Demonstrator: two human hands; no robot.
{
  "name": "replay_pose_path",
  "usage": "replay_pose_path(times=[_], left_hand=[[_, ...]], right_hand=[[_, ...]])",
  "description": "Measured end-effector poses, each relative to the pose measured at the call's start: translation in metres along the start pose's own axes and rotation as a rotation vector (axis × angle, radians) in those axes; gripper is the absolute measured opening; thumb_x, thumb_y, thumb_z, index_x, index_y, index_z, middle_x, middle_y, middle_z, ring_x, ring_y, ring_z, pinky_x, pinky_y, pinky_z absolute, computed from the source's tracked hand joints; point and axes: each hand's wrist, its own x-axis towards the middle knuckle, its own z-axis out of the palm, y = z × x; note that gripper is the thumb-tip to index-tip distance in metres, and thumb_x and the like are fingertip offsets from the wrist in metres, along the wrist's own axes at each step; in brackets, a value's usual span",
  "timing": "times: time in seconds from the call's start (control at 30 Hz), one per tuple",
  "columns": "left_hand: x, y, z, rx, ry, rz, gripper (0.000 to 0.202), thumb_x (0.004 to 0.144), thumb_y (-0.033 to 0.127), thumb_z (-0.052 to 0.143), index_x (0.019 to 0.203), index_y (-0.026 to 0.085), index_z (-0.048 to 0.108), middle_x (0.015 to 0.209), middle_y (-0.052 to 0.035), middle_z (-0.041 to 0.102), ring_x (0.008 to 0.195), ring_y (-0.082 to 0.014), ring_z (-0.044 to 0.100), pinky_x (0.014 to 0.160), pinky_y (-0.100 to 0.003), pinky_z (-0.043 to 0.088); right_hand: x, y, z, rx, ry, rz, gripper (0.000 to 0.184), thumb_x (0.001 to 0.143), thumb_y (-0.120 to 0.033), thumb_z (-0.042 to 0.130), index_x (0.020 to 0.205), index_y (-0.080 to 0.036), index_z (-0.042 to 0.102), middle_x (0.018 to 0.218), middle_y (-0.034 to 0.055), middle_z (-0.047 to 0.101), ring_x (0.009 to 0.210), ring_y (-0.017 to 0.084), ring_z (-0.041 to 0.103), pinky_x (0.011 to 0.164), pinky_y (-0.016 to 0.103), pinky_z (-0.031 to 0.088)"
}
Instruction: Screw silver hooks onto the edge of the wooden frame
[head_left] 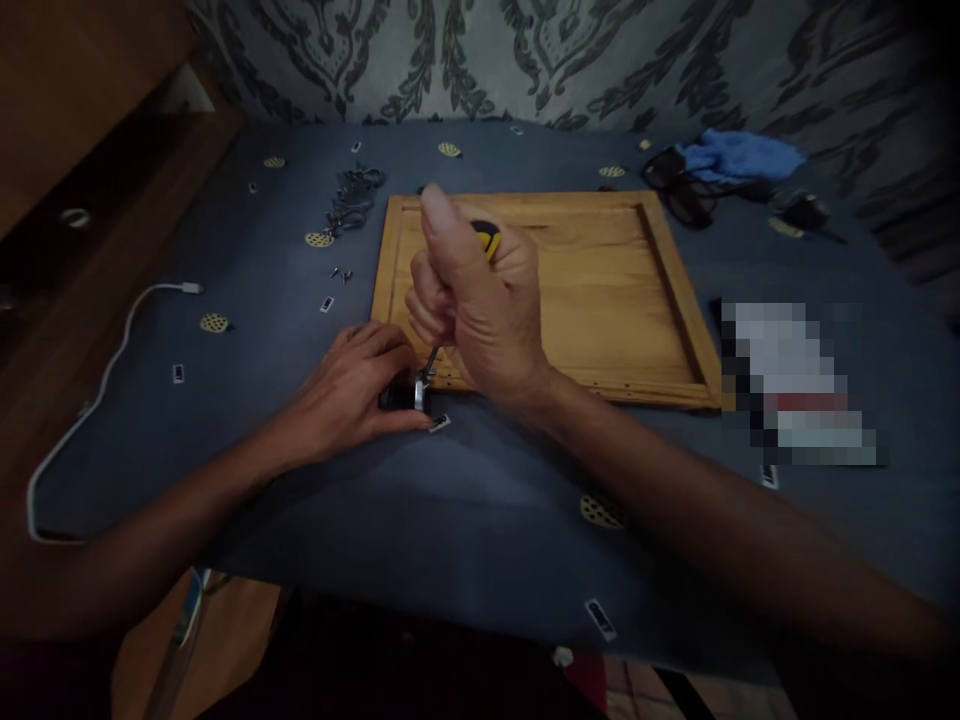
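My right hand [480, 300] is wrapped in a fist round a screwdriver [488, 240] with a black and yellow handle, thumb up on top. Its metal shaft [430, 365] points down to the near left corner of a wooden frame [675, 300]. My left hand [352, 385] rests on the blue cloth beside that corner. Its fingers are pressed round a small dark metal fitting [409, 397] under the screwdriver tip.
A pile of metal hardware [352, 195] and loose screws [341, 272] lie left of the frame. A white cable [112, 370] runs along the left side. Dark glasses [679, 185], a blue cloth [739, 155] and a blurred-out item [795, 385] sit at the right.
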Motion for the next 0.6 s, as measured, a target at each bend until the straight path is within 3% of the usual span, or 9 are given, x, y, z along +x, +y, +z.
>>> replay_pose_path(times=[0.13,0.27,0.37,0.6], left_hand=[[0.002,0.001,-0.001,0.009,-0.010,0.007,0.069,0.092,0.082,0.043,0.094,0.017,0.067,0.105,-0.0109,0.068,0.101,-0.0288,0.063,0.092,-0.045,0.048],[0.002,0.001,-0.001,-0.007,0.005,0.009,0.066,0.092,0.080,0.046,0.097,0.018,0.067,0.105,-0.0095,0.068,0.103,-0.0280,0.063,0.093,-0.044,0.047],[0.001,0.000,-0.001,-0.011,-0.005,-0.009,0.060,0.090,0.076,0.057,0.104,0.019,0.067,0.108,-0.0088,0.067,0.105,-0.0283,0.062,0.093,-0.043,0.046],[0.002,0.004,-0.004,-0.001,-0.023,-0.047,0.053,0.088,0.070,0.066,0.098,0.018,0.068,0.107,-0.0085,0.065,0.103,-0.0278,0.060,0.091,-0.042,0.048]], right_hand=[[-0.001,-0.002,-0.004,-0.005,-0.071,0.025,0.061,0.081,-0.074,0.072,0.067,-0.026,0.037,0.049,-0.0117,0.029,0.042,0.008,0.020,0.040,0.025,0.021],[-0.004,-0.004,-0.016,-0.011,-0.148,0.024,0.046,0.095,-0.068,0.058,0.086,-0.023,0.054,0.059,-0.0087,0.042,0.051,0.010,0.032,0.051,0.025,0.035],[-0.007,-0.004,-0.027,-0.054,-0.188,-0.049,0.034,0.099,-0.057,0.058,0.097,-0.022,0.059,0.069,-0.0060,0.049,0.059,0.011,0.043,0.062,0.027,0.043],[-0.004,-0.015,-0.036,-0.255,-0.283,-0.146,0.033,0.102,-0.052,0.058,0.092,-0.021,0.062,0.079,-0.0027,0.058,0.073,0.012,0.058,0.075,0.027,0.050]])
